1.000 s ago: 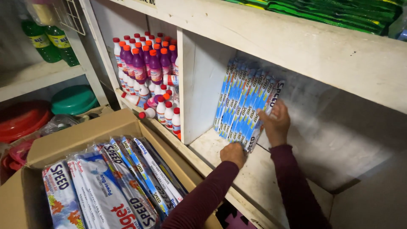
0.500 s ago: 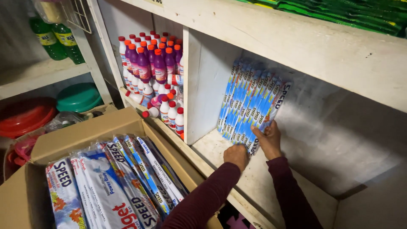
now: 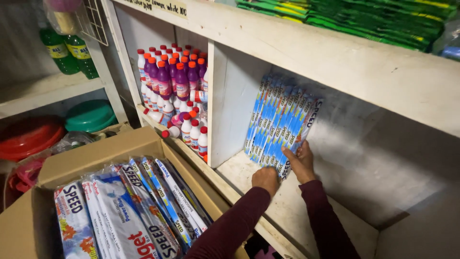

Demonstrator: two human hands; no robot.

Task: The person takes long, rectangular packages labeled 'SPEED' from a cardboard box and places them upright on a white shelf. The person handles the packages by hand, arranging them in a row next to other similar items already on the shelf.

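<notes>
A row of blue and white packets (image 3: 280, 125) stands on edge in a white shelf compartment, leaning left against the divider. My left hand (image 3: 265, 179) rests in a fist at the bottom front of the row. My right hand (image 3: 302, 163) presses flat on the lower end of the outermost packet, fingers spread against it. Both arms wear dark maroon sleeves. An open cardboard box (image 3: 103, 156) at lower left holds several more of the same packets (image 3: 129, 211) standing upright.
The left compartment holds purple and white bottles with red caps (image 3: 175, 91). Green packets (image 3: 364, 19) lie stacked on the shelf above. Far left, green bottles (image 3: 69, 50) stand on another shelf, with red (image 3: 28, 136) and green basins (image 3: 90, 115) beneath.
Both hands have slid down to the bottom of the packet row. The right hand dropped from the packets' upper right side to their lower end; the view shifted slightly.
</notes>
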